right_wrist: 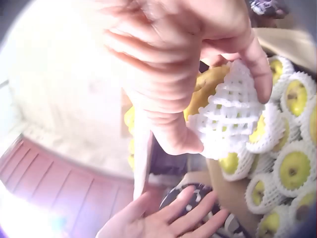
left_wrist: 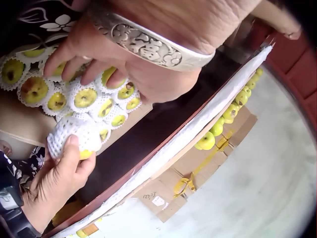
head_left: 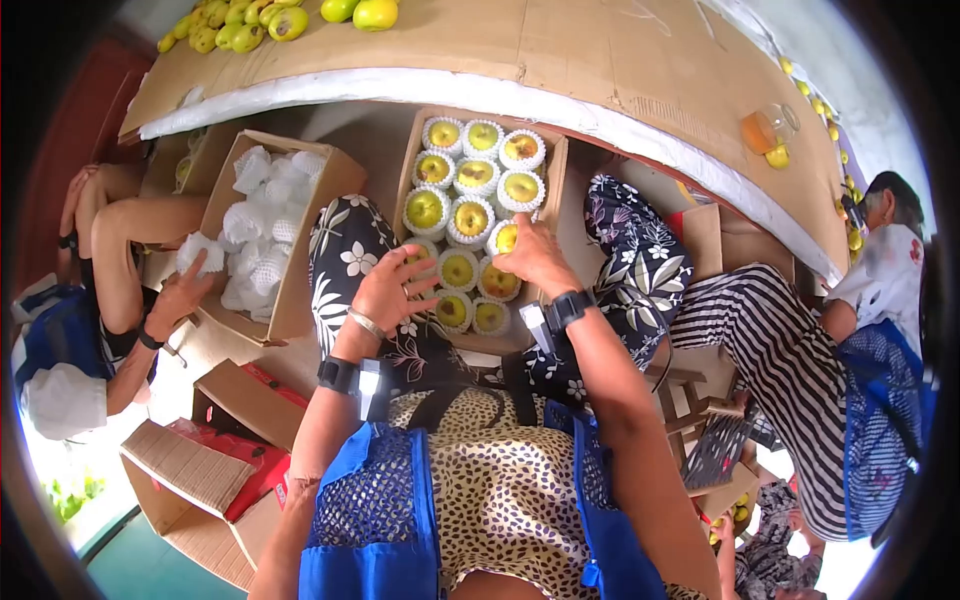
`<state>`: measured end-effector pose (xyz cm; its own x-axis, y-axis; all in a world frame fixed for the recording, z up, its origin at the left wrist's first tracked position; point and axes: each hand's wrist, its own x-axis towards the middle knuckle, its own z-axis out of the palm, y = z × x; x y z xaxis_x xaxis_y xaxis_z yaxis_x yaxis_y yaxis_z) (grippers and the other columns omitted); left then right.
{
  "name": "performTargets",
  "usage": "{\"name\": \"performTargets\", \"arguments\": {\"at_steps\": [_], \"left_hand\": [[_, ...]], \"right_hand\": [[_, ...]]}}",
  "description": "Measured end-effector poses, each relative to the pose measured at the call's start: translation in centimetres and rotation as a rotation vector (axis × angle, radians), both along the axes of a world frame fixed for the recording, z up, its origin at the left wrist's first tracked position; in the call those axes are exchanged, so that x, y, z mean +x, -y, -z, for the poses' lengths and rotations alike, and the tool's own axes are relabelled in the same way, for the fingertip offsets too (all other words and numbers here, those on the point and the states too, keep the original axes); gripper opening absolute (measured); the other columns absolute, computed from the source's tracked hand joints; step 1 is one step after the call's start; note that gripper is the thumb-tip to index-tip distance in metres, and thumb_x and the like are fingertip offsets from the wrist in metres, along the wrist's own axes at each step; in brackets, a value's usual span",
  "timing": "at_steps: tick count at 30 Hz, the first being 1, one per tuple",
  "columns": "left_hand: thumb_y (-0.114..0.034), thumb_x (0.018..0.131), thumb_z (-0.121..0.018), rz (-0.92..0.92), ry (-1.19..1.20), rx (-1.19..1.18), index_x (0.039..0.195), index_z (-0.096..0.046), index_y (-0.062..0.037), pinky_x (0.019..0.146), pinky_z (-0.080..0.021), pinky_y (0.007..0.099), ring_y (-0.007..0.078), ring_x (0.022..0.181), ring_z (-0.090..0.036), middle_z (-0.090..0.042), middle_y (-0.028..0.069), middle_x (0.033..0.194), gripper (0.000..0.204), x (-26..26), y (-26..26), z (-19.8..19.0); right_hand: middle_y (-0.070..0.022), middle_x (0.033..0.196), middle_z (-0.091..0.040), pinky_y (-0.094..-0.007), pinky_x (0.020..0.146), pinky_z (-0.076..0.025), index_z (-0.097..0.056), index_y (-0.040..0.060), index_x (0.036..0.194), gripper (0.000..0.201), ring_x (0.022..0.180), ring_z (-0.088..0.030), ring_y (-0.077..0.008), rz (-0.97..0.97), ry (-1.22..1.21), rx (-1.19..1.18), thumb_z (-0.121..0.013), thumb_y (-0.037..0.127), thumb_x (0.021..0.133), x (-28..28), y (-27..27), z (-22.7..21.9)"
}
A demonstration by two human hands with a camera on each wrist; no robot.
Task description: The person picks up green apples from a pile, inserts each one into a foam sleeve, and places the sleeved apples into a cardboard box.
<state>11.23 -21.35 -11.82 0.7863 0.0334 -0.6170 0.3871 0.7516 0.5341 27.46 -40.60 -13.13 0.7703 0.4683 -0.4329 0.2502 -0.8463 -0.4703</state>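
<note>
My right hand point(head_left: 540, 262) grips a yellow-green apple point(head_left: 506, 238) in a white foam net at the right side of a cardboard box point(head_left: 556, 175). Thumb and fingers close around the net point(right_wrist: 228, 114), and the apple's yellow skin shows beside the palm in the right wrist view. Rows of netted apples point(head_left: 470, 217) fill the box, their tops facing up. Over the box's left edge, my left hand point(head_left: 385, 295) is spread with nothing in it. Its fingers hover above the netted apples point(left_wrist: 85, 98) in the left wrist view, partly covering several.
Left of my knee, a cardboard box point(head_left: 318, 235) holds white foam nets point(head_left: 265, 225); another person's hand point(head_left: 185, 290) holds one. A cardboard-covered table point(head_left: 600, 60) carries loose apples point(head_left: 285, 22) and a jar point(head_left: 770, 130). Open cartons point(head_left: 190, 465) lie lower left. A person in striped trousers point(head_left: 760, 350) sits right.
</note>
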Motion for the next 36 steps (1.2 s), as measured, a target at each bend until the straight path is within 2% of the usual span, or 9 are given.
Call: {"name": "performTargets", "arguments": {"at_steps": [2, 7, 10, 17, 20, 24, 25, 31, 36], "left_hand": [[-0.038, 0.092, -0.042, -0.011, 0.01, -0.014, 0.122, -0.043, -0.0117, 0.09, -0.041, 0.0523, 0.0332, 0.114, -0.047, -0.043, 0.0156, 0.129, 0.04, -0.1, -0.2, 0.0], [-0.036, 0.092, -0.043, -0.018, 0.014, -0.061, 0.12, -0.045, -0.0127, 0.09, -0.042, 0.0515, 0.0311, 0.113, -0.048, -0.048, 0.0127, 0.125, 0.035, -0.5, -0.3, 0.7], [-0.035, 0.093, -0.044, -0.028, 0.009, -0.058, 0.118, -0.047, -0.0127, 0.089, -0.042, 0.0508, 0.0303, 0.112, -0.049, -0.049, 0.0119, 0.123, 0.034, -0.4, -0.5, 0.2], [-0.036, 0.091, -0.048, -0.03, -0.004, -0.054, 0.116, -0.048, -0.0135, 0.088, -0.043, 0.0496, 0.0296, 0.112, -0.05, -0.051, 0.011, 0.121, 0.033, -0.2, -0.3, 0.6], [-0.035, 0.09, -0.049, -0.04, 0.009, -0.065, 0.115, -0.049, -0.0138, 0.088, -0.043, 0.0502, 0.0303, 0.112, -0.049, -0.051, 0.0118, 0.121, 0.033, -0.3, -0.2, 0.8], [-0.03, 0.089, -0.051, -0.041, 0.0, -0.044, 0.113, -0.047, -0.0124, 0.084, -0.046, 0.0494, 0.0305, 0.107, -0.051, -0.049, 0.0137, 0.121, 0.03, 0.0, -0.4, 0.4], [-0.03, 0.089, -0.051, -0.04, 0.003, -0.04, 0.113, -0.047, -0.0125, 0.084, -0.046, 0.0493, 0.0303, 0.107, -0.051, -0.049, 0.0135, 0.121, 0.03, 0.0, -0.4, 0.4], [-0.028, 0.088, -0.053, -0.059, 0.006, -0.078, 0.11, -0.049, -0.0128, 0.082, -0.048, 0.048, 0.0285, 0.104, -0.053, -0.052, 0.0115, 0.116, 0.027, -0.2, -0.1, 0.7], [-0.032, 0.089, -0.052, -0.028, 0.024, -0.061, 0.113, -0.049, -0.0124, 0.088, -0.044, 0.0492, 0.0281, 0.107, -0.053, -0.052, 0.01, 0.119, 0.031, -0.4, 0.0, 0.8]], "right_hand": [[-0.0283, 0.113, -0.052, -0.0384, 0.095, -0.042, -0.038, -0.0052, 0.123, 0.081, 0.11, -0.051, -0.0356, -0.07, -0.038, -0.149, -0.072, 0.028, 0.058, 0.5, -1.0, 0.4], [-0.0199, 0.117, -0.054, -0.0314, 0.094, -0.043, -0.04, -0.0078, 0.121, 0.081, 0.114, -0.049, -0.028, -0.015, 0.027, -0.359, -0.075, 0.034, 0.062, 2.0, -3.3, 3.6], [-0.0259, 0.112, -0.055, -0.0351, 0.092, -0.043, -0.039, -0.0128, 0.119, 0.081, 0.108, -0.053, -0.0338, 0.027, -0.006, -0.272, -0.073, 0.032, 0.061, 2.3, -3.5, 4.0], [-0.0258, 0.115, -0.049, -0.0368, 0.089, -0.045, -0.033, -0.0078, 0.121, 0.083, 0.106, -0.052, -0.0354, 0.227, 0.047, -0.198, -0.075, 0.033, 0.063, 1.5, -3.3, 5.2], [-0.0278, 0.114, -0.048, -0.0387, 0.087, -0.046, -0.03, -0.0077, 0.121, 0.08, 0.104, -0.052, -0.037, 0.188, 0.079, -0.13, -0.074, 0.031, 0.066, 0.9, -2.4, 6.4], [-0.0275, 0.112, -0.047, -0.0389, 0.081, -0.049, -0.031, -0.007, 0.12, 0.076, 0.096, -0.056, -0.0365, 0.123, 0.097, -0.189, -0.072, 0.034, 0.072, 0.5, -2.8, 6.0], [-0.0294, 0.12, -0.043, -0.039, 0.081, -0.05, -0.028, -0.0077, 0.124, 0.081, 0.097, -0.057, -0.0372, 0.116, 0.057, -0.212, -0.072, 0.036, 0.072, 0.8, -2.7, 6.1], [-0.0321, 0.137, -0.023, -0.0367, 0.083, -0.051, -0.016, -0.0068, 0.135, 0.1, 0.103, -0.056, -0.0365, 0.122, 0.094, -0.316, -0.075, 0.039, 0.069, 0.7, -3.1, 5.8], [-0.0364, 0.133, -0.026, -0.0389, 0.09, -0.045, -0.024, -0.009, 0.132, 0.096, 0.109, -0.051, -0.0397, 0.108, 0.114, -0.303, -0.074, 0.042, 0.068, 0.7, -2.6, 5.8]]}}
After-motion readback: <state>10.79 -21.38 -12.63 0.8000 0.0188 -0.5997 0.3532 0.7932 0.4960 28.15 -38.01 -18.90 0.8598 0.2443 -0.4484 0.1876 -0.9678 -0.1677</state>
